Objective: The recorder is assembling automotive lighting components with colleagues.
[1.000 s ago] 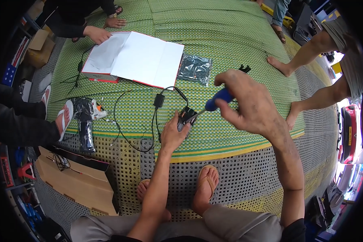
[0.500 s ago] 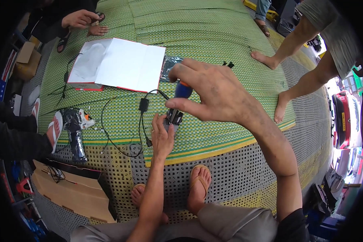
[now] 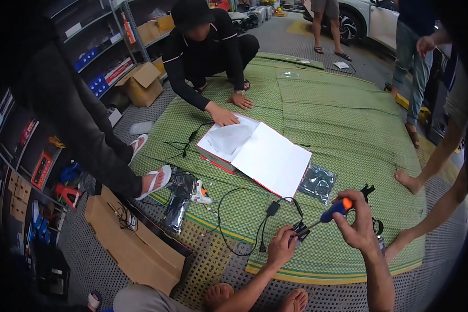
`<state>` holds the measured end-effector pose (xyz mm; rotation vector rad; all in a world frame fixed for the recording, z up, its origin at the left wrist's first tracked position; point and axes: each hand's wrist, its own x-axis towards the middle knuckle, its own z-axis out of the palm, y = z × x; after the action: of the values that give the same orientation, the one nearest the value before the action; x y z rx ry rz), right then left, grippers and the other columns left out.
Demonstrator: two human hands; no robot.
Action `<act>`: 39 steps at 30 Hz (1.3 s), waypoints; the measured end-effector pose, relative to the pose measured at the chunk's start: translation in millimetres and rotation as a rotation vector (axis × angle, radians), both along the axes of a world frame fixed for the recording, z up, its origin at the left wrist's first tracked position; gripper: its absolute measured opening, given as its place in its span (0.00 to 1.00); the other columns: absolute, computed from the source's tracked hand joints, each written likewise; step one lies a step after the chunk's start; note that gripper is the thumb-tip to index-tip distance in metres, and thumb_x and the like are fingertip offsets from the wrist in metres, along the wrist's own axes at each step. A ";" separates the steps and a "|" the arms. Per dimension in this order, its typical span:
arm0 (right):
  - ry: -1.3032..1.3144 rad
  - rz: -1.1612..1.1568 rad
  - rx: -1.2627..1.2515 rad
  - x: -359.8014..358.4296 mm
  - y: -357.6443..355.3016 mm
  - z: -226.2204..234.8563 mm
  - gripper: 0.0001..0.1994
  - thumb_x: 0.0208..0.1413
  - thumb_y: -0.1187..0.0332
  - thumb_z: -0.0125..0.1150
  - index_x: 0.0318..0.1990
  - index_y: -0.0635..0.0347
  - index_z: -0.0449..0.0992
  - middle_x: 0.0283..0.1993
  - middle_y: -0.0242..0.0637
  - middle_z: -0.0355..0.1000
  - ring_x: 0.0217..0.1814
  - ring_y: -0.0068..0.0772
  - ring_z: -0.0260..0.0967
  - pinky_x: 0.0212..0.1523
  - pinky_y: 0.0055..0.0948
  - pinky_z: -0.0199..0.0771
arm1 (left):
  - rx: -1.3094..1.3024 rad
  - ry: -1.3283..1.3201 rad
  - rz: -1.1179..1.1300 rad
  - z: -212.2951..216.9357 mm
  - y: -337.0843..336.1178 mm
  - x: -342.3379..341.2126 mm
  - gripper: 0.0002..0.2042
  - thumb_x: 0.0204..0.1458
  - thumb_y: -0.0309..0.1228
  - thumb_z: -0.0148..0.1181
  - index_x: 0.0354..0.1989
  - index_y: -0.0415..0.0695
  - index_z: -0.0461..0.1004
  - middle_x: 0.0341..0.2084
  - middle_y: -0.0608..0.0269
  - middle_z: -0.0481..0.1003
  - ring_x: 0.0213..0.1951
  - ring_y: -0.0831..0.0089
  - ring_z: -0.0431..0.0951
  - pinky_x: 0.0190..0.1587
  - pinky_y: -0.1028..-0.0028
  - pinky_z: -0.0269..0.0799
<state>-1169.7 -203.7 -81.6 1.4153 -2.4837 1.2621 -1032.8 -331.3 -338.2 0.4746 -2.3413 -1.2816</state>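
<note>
While the left hand (image 3: 282, 245) pins a small black module (image 3: 300, 229) on the green mat (image 3: 348, 125), the right hand (image 3: 354, 224) grips a blue-and-orange screwdriver (image 3: 332, 212), tip at the module. Its cable (image 3: 229, 218) trails loose; the screw work looks underway, unfinished.

open white box (image 3: 255, 151) mid-mat, brown carton (image 3: 140, 83) by shelves

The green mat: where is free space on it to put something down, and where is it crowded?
The green mat is bare between the open white box and a standing person's bare foot, and further back. It is crowded near the hands: left hand on a small black part, right hand with a screwdriver, plus black cable.
</note>
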 end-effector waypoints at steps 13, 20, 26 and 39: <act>-0.788 -0.925 -0.386 -0.5 158.5 -116.9 0.22 0.61 0.51 0.62 0.54 0.54 0.66 0.23 0.30 0.65 0.14 0.22 0.60 0.15 0.25 0.61 | 0.064 -0.025 -0.015 -1.1 7.5 -7.4 0.07 0.69 0.32 0.47 0.45 0.41 0.67 0.51 0.53 0.69 0.47 0.55 0.75 0.45 0.55 0.71; -0.502 -1.008 0.480 39.3 174.2 -223.5 0.37 0.57 0.60 0.63 0.71 0.58 0.53 0.41 0.62 0.77 0.44 0.66 0.76 0.48 0.58 0.73 | 0.056 0.184 0.148 21.6 14.7 -9.5 0.08 0.69 0.31 0.44 0.44 0.38 0.65 0.49 0.53 0.68 0.52 0.56 0.70 0.53 0.59 0.66; -0.461 -1.009 0.441 30.2 181.3 -232.0 0.36 0.56 0.65 0.61 0.71 0.59 0.53 0.37 0.60 0.77 0.39 0.65 0.76 0.44 0.59 0.74 | -0.003 0.357 0.020 33.6 54.0 -8.7 0.06 0.67 0.29 0.50 0.44 0.39 0.67 0.40 0.58 0.70 0.39 0.66 0.71 0.44 0.65 0.69; -0.261 -1.013 0.351 28.4 189.9 -240.3 0.34 0.53 0.67 0.61 0.68 0.66 0.59 0.38 0.61 0.77 0.41 0.66 0.75 0.43 0.56 0.74 | 1.048 -0.295 0.008 -68.2 136.0 -64.0 0.08 0.61 0.28 0.61 0.45 0.40 0.73 0.37 0.60 0.77 0.38 0.71 0.79 0.35 0.72 0.77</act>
<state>-1141.2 -13.7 -321.9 -0.1401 -2.9749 0.8137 -1096.8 -195.3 -406.3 1.0198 -1.6569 -2.5149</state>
